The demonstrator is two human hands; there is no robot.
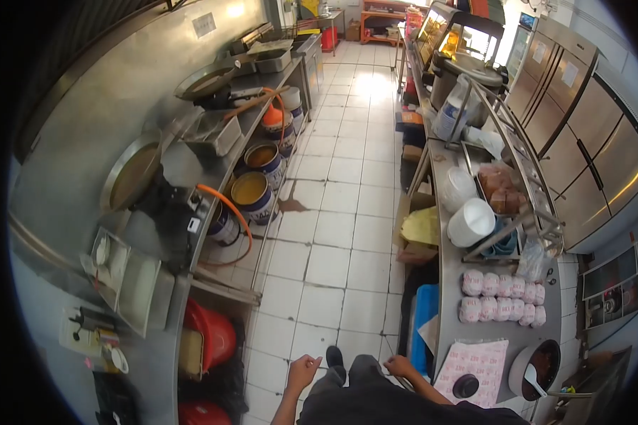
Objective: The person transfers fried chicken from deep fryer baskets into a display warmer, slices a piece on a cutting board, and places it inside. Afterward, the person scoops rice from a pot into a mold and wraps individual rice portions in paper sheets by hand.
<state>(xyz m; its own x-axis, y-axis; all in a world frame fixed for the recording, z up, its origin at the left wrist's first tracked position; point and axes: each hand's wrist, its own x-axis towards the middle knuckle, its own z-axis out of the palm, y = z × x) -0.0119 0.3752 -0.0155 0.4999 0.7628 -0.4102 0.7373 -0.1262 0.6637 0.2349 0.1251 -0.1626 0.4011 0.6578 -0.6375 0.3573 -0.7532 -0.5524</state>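
Note:
My left hand [304,371] hangs in front of my body over the tiled floor, its fingers curled in with nothing seen in them. On the other side, my right hand [398,366] is also loosely closed and holds nothing I can see. It is nearest to the steel counter on my right. On that counter, two rows of paper-wrapped round items [502,297] are lined up. Closer to me lies a stack of printed wrapping paper [473,368] with a black round object [466,385] on top. Beside it stands a pot [522,372] with a white-handled utensil [535,381] in it.
A white-tiled aisle [347,234] runs ahead. Woks [133,172] and steel trays [144,290] line the left counter, above buckets [252,193] and a red tub [216,333]. White tubs [471,222] and a metal rack [517,134] stand right, before steel refrigerators [581,120].

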